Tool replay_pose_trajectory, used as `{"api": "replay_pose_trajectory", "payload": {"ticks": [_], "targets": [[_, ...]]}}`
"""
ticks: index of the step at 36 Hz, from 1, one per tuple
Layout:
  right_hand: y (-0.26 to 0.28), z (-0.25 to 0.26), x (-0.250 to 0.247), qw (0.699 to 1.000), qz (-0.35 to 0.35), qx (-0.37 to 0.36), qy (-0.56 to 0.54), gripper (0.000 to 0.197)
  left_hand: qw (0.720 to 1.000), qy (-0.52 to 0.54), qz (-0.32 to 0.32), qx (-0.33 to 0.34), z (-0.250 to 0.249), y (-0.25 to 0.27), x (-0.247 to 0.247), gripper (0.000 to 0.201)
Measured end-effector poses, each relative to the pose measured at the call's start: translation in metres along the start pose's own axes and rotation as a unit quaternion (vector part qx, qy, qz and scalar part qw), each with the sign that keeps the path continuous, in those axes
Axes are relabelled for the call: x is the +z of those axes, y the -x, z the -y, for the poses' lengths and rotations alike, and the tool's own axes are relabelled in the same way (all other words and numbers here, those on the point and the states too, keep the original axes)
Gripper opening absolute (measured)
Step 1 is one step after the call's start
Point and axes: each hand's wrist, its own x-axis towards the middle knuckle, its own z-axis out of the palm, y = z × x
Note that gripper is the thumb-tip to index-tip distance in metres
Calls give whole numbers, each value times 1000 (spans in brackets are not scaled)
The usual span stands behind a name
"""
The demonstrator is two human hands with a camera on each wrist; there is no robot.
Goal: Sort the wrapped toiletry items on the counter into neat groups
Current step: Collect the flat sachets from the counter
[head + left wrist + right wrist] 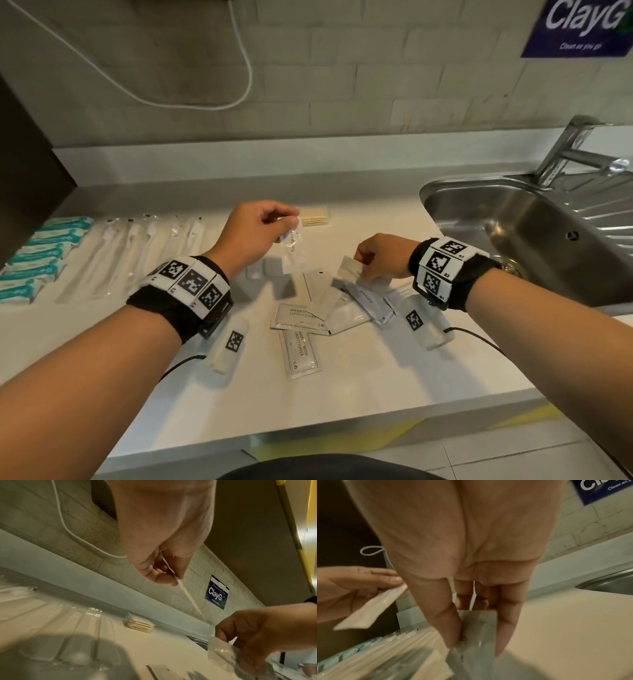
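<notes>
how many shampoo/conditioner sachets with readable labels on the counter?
2. One shampoo sachet lies flat mid-counter, between the wrists; a second sachet lies just in front of it, turned lengthwise. The overlapping white packets beside them may hide more.

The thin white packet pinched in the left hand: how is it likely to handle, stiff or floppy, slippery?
Probably light: the left hand holds the packet by its top edge with fingertips alone. Fairly flat rather than limp: it hangs straight, and the left wrist view shows it edge-on as a thin line. Its glossy wrapper suggests that it may slip.
</notes>
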Motion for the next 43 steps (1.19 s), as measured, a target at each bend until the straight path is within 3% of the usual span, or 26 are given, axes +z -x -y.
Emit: {"api": "replay_pose_trajectory", "payload": {"ticks": [6,14,23,30,35,39,43], "targets": [[1,-7,13,999,23,47,2,24,999,11,35,1,-2,0,17,15],[-1,-18,22,997,-7,77,-5,34,997,21,70,-39,5,2,23,21],[-8,-12,22,998,-15,66,4,39,994,-34,85,-51,5,5,17,31],[-10,-5,11,999,-17,27,9,18,995,-68,70,-36,7,5,9,20],[-8,5,0,999,-1,-31,-14,11,998,-31,52,-11,12,5,0,16],[-5,16,-6,996,8,-75,-50,14,996,-6,85,-19,6,11,-3,19],[-6,33,-9,991,-8,-118,-63,18,985,43,140,-90,4,18,0,30]]}}
